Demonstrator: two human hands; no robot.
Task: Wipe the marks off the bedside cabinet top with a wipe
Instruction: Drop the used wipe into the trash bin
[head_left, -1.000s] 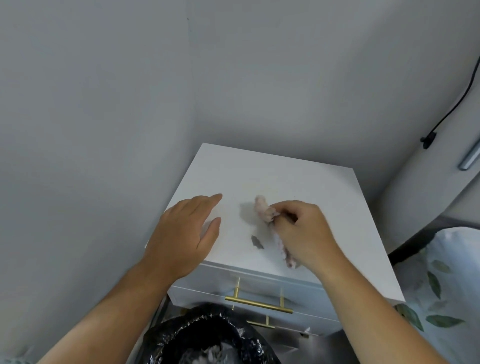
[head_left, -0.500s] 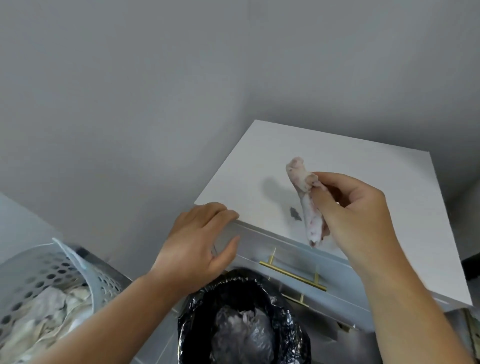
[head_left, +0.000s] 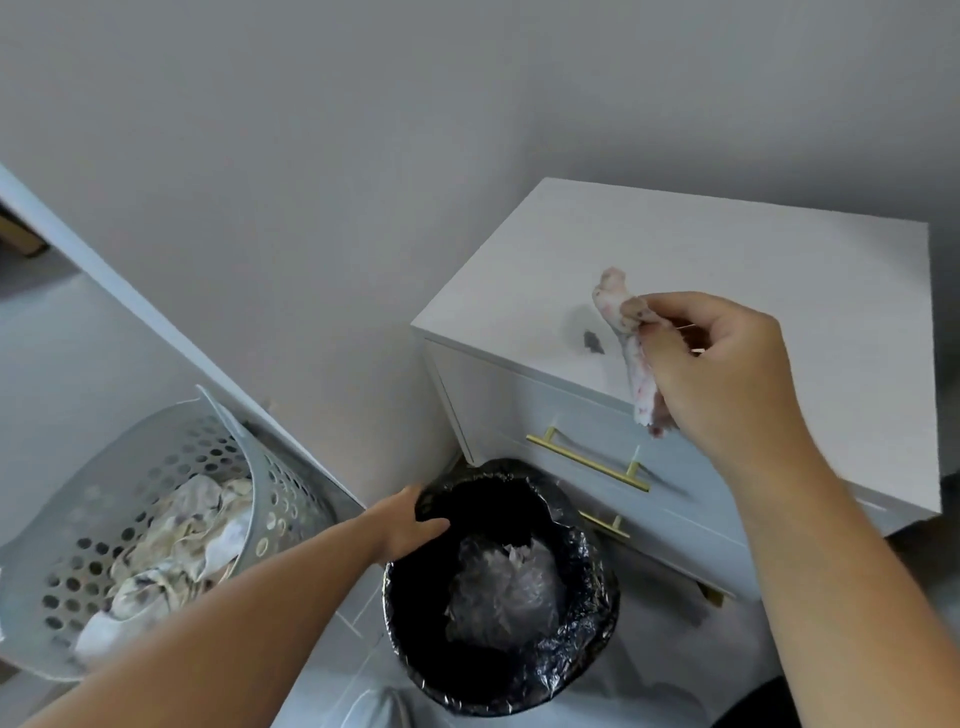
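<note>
The white bedside cabinet (head_left: 753, 270) stands at the right, against the grey wall. A small dark mark (head_left: 592, 342) shows on its top near the front edge. My right hand (head_left: 727, 374) is raised above the cabinet's front edge and pinches a crumpled, pink-stained wipe (head_left: 631, 353) that hangs down from my fingers. My left hand (head_left: 410, 522) is low at the far rim of the black-lined bin (head_left: 587, 649), with the fingers on the rim's liner.
The bin holds crumpled clear plastic (head_left: 501, 592) and sits on the floor in front of the cabinet drawers with gold handles (head_left: 587, 462). A perforated grey laundry basket (head_left: 156, 525) with cloths stands at the left. A white ledge (head_left: 156, 317) runs diagonally behind it.
My left hand left the cabinet top and dropped to the bin's rim. My right hand lifted the wipe off the surface. The view swung left and down, bringing the bin and basket in.
</note>
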